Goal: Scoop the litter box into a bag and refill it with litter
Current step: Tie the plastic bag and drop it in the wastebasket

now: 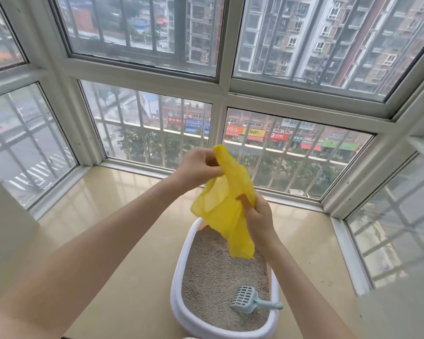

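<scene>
Above the far end of the one litter box (178,277), the left hand (197,168) and right hand (258,217) each pinch the single yellow bag (227,209), which hangs clear of the rim. Inside the box, near its right rim, one scoop (249,298) lies on the litter (213,272), and bare sill (123,253) flanks the box.

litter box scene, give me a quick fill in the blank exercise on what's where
1. Both hands, left hand and right hand, hold a plastic bag coloured ____.
2. The pale blue scoop lies inside the ____.
3. The litter box stands on a ledge in front of a barred ____.
4. The bag hangs ____ the litter box, not inside it.

Missing words: yellow; litter box; window; above
</scene>
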The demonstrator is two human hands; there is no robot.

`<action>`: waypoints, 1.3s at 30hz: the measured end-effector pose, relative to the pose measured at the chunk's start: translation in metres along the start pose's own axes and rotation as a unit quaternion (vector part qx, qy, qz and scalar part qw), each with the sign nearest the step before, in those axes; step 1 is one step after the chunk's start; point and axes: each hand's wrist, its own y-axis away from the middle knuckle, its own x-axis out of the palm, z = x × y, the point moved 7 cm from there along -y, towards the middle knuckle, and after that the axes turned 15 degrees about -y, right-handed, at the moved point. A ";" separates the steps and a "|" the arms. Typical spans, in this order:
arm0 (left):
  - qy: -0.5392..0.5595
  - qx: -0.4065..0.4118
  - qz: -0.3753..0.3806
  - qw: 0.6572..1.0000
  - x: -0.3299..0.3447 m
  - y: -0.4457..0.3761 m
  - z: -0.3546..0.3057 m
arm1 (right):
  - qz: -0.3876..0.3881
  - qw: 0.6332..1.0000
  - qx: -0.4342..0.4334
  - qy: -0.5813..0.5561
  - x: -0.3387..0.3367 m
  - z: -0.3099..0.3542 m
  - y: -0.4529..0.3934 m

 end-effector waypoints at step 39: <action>0.252 0.052 0.067 0.964 0.041 0.062 -0.039 | -0.277 0.939 0.097 -0.181 -0.063 0.035 0.031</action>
